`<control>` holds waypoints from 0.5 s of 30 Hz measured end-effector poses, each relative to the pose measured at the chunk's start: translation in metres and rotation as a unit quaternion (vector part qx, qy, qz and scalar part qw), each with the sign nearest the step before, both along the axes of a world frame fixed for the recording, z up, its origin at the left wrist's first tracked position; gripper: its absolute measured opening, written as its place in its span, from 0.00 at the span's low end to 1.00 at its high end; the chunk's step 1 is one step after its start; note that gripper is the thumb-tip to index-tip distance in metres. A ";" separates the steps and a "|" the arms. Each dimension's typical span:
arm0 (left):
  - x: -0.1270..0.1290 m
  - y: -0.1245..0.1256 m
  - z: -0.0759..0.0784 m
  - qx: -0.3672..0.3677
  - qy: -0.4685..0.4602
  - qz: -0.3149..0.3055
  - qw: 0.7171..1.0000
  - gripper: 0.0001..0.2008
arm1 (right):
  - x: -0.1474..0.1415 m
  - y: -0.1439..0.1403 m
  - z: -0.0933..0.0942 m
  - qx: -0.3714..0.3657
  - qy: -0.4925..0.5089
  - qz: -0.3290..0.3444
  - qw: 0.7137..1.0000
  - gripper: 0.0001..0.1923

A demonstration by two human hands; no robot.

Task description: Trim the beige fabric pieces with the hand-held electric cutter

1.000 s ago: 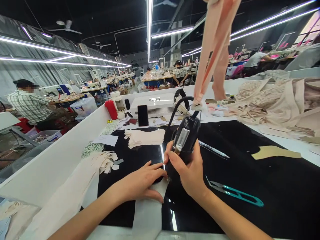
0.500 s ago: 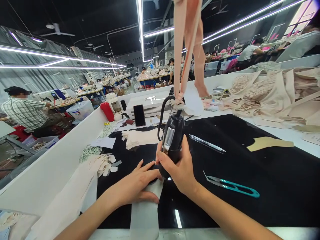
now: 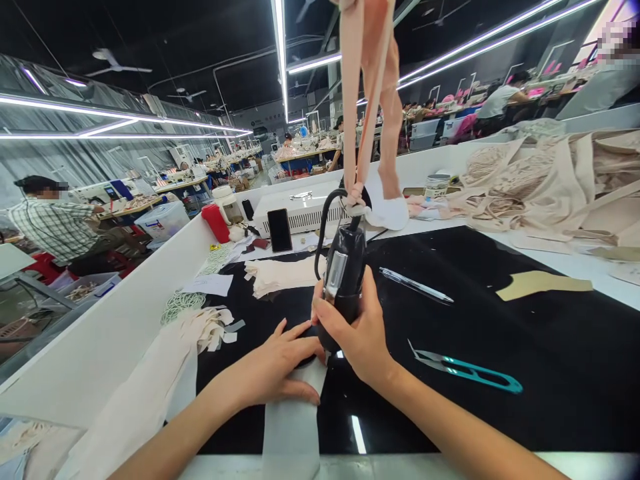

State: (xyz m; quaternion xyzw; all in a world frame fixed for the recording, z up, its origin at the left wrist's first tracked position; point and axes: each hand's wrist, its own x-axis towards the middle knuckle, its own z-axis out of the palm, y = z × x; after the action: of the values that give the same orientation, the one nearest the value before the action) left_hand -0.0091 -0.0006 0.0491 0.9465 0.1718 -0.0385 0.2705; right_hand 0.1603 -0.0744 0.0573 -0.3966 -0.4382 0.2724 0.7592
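My right hand (image 3: 363, 333) is wrapped round a black handheld electric tool (image 3: 346, 257) with a metal lever on its side. A black cord loops from its top, and knotted pinkish fabric strips (image 3: 354, 107) hang down to it from above. The tool's lower end meets the work by my left fingertips; its working tip is hidden. My left hand (image 3: 280, 363) lies flat with fingers spread on a pale grey-white strip (image 3: 291, 430). Beneath those fingers a dark piece shows only in part. Under everything is a black glossy work surface (image 3: 390, 413).
Right of the tool lie a pen (image 3: 416, 285), teal thread snips (image 3: 467, 370) and a tan pattern piece (image 3: 545, 285). Beige fabric (image 3: 555, 180) is heaped at the back right. Cut strips (image 3: 135, 393) lie left, along a white side wall (image 3: 100, 327). A phone (image 3: 279, 230) stands at the back.
The hanging fabric strips have swung slightly left, and the tool's top has tilted a little with them. Both hands keep nearly the same place and grip.
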 end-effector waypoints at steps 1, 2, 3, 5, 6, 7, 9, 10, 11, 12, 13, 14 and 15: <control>0.000 0.000 0.000 -0.002 -0.002 -0.003 1.000 0.28 | 0.000 0.000 0.000 0.002 -0.003 0.000 1.000 0.19; 0.000 0.000 0.000 -0.003 -0.005 -0.006 1.000 0.29 | 0.000 -0.001 0.000 0.004 -0.006 0.002 1.000 0.18; 0.000 0.001 -0.001 -0.005 -0.006 -0.008 1.000 0.29 | 0.000 -0.001 0.000 0.004 -0.007 0.002 1.000 0.17; 0.000 0.002 -0.003 -0.006 -0.010 -0.009 1.000 0.30 | -0.001 -0.002 0.001 0.004 -0.002 0.007 1.000 0.16; 0.000 0.002 -0.003 -0.005 -0.014 -0.009 1.000 0.30 | -0.002 -0.003 0.001 0.006 0.003 0.011 1.000 0.16; 0.000 0.002 -0.004 -0.003 -0.018 -0.010 1.000 0.30 | -0.002 -0.004 0.001 0.009 0.008 0.017 1.000 0.16; 0.000 0.002 -0.004 0.003 -0.023 -0.013 1.000 0.31 | -0.004 -0.007 0.001 0.016 0.015 0.028 0.999 0.17; 0.000 0.001 -0.003 0.005 -0.024 -0.014 1.000 0.32 | -0.005 -0.008 0.001 0.018 0.016 0.032 0.999 0.18; 0.001 0.001 -0.003 0.007 -0.023 -0.014 1.000 0.34 | -0.006 -0.009 0.000 0.020 0.015 0.034 0.999 0.19; 0.002 0.000 -0.002 0.009 -0.020 -0.013 1.000 0.36 | -0.007 -0.009 -0.001 0.020 0.013 0.037 0.999 0.19; 0.002 0.000 -0.001 0.011 -0.017 -0.012 1.000 0.37 | -0.008 -0.010 -0.001 0.020 0.012 0.038 0.999 0.20; 0.003 0.000 -0.001 0.013 -0.013 -0.011 1.000 0.37 | -0.008 -0.010 -0.002 0.019 0.010 0.040 0.999 0.19; 0.003 0.000 0.000 0.013 -0.010 -0.012 1.000 0.37 | -0.008 -0.010 -0.002 0.017 0.008 0.041 0.999 0.18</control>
State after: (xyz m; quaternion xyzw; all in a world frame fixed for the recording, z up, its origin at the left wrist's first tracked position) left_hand -0.0056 -0.0004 0.0487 0.9524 0.1580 -0.0299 0.2589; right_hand 0.1520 -0.0845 0.0550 -0.3627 -0.4525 0.2991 0.7578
